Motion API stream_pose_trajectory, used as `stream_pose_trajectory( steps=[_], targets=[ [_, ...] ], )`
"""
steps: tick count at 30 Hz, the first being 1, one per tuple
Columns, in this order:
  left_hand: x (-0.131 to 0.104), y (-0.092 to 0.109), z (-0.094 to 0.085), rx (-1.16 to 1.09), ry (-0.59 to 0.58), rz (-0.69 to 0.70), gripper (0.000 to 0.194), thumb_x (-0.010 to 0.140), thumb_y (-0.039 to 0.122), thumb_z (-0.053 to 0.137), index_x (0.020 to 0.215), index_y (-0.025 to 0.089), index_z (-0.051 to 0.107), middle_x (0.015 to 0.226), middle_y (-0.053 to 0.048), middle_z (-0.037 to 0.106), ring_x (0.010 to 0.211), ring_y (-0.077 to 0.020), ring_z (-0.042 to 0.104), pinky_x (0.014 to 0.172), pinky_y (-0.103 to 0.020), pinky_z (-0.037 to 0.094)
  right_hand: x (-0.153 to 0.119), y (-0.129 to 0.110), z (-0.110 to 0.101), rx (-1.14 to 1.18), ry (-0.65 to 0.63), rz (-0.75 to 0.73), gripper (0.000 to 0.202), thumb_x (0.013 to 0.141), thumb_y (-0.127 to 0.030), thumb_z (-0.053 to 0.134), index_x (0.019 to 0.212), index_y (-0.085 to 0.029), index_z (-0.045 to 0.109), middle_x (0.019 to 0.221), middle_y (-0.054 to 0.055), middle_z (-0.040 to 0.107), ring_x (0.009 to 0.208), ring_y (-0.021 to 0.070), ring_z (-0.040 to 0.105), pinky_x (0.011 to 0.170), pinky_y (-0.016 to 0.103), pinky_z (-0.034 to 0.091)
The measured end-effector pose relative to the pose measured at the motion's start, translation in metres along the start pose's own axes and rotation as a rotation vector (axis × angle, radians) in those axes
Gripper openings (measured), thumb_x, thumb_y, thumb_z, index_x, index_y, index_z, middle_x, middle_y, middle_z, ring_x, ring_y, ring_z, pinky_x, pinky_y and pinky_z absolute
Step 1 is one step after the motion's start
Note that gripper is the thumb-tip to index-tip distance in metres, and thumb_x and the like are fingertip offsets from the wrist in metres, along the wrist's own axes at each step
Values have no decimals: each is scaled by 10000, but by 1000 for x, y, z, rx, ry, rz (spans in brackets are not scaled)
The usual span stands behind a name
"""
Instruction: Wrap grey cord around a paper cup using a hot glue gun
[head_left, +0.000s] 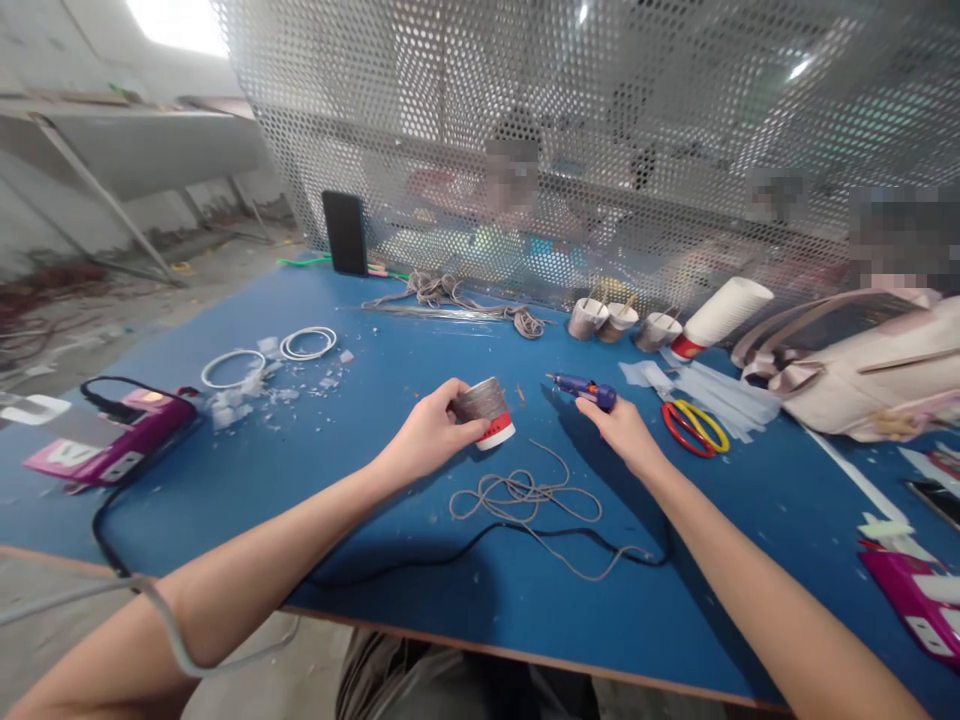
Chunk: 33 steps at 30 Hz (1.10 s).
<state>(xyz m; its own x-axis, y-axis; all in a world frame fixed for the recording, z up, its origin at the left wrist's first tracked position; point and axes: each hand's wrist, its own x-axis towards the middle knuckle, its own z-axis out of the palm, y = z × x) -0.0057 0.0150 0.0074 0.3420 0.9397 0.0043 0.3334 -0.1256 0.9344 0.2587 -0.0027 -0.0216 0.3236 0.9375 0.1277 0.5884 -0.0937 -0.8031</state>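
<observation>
My left hand is closed around a small paper cup, tilted, its side partly wound with grey cord and a red and white band showing. In my right hand is a blue glue gun, its nozzle pointing left toward the cup but apart from it. A loose tangle of grey cord lies on the table just below the cup. The black cable runs across the table beneath both arms.
Several cord-wrapped cups and a stack of paper cups stand at the back. Scissors, translucent strips and a bag lie right. White rings and a purple power strip are left. A perforated metal screen borders the table.
</observation>
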Motion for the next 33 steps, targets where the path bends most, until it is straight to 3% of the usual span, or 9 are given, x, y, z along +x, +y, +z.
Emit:
stream_pose_trajectory(
  steps=[4,10,12,14,17,20,24,28,33],
  targets=[
    [0,1,-1,3,14,20,143,689,226,610,769,182,500,565,86,441,501,-65,378,481,-211,271,4,13,5,-58,-16,33,321,677,-478,591,719,-164,650,684,68,664,732,255,630,649,352,481],
    [-1,6,-3,-15,26,18,134,679,208,603,780,174,523,587,73,463,511,-70,396,491,-221,286,-24,22,-25,-139,40,54,510,659,-436,664,1070,-138,612,1097,160,651,986,296,618,830,429,481],
    [-1,6,-3,-23,24,22,146,679,214,600,803,171,535,614,65,485,523,-74,411,502,-224,300,-39,17,-33,-255,182,-62,470,709,-401,633,1093,-133,599,1123,171,632,1017,301,600,867,451,463],
    [0,5,-3,-17,16,24,171,677,223,601,829,167,544,639,56,507,538,-79,424,514,-227,311,-53,7,-34,-394,309,-291,307,792,-337,567,1029,-153,627,1040,137,655,953,268,610,868,427,462],
    [1,4,-1,1,3,18,202,672,229,600,857,164,552,665,43,531,560,-88,440,533,-229,323,-63,-9,-17,-466,125,-482,174,871,-243,503,923,-187,659,894,76,680,812,206,629,776,341,488],
    [0,4,1,-4,-1,19,204,669,232,598,854,164,547,671,42,534,561,-87,440,538,-228,323,-57,-15,9,-581,-98,-495,144,856,-195,542,876,-201,685,909,79,694,851,231,617,746,352,470],
    [-1,2,3,11,-9,25,204,667,238,598,850,168,543,649,54,504,547,-84,418,531,-228,307,-46,-13,31,-570,-152,-485,127,813,-135,581,759,-198,678,822,89,681,799,241,590,697,357,440],
    [0,-4,5,31,-19,29,197,665,226,591,847,171,539,640,58,495,541,-84,416,526,-225,298,-45,-13,36,-476,-169,-471,190,770,-71,561,630,-196,590,737,85,649,786,228,575,724,350,425],
    [1,-10,6,85,-44,27,226,687,230,582,901,169,542,608,71,458,529,-86,404,511,-221,288,-49,-17,32,-267,-164,-367,114,803,-142,485,713,-188,536,739,61,653,697,182,616,661,315,481]
  ],
)
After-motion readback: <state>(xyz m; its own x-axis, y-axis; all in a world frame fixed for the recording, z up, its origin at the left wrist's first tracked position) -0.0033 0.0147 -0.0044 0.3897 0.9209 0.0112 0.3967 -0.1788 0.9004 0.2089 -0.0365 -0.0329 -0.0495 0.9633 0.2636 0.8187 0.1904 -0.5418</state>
